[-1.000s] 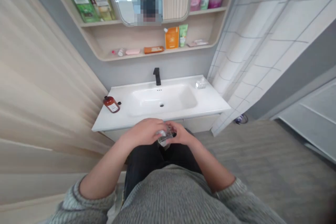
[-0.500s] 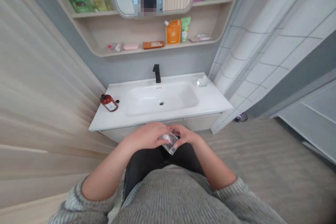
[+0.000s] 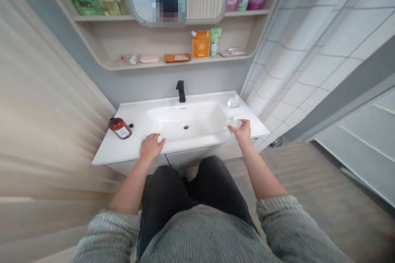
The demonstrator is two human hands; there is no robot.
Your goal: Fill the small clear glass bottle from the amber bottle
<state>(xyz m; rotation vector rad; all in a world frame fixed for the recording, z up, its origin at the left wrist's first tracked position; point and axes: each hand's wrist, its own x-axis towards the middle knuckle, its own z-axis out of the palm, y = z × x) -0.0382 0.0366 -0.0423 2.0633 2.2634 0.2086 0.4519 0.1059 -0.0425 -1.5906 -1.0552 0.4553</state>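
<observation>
R hand (image 3: 243, 132): ctnr (image 3: 235, 123); btl (image 3: 117, 123) lbl (image 3: 123, 132) illegible

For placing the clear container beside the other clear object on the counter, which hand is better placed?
Probably the right hand: it holds the clear container, close to the other clear object. The left hand, seemingly empty, is by the front left of the sink.

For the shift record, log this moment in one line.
left hand: open, front-left of sink; right hand: holding clear container, sink's right end; amber bottle: counter's left
</observation>
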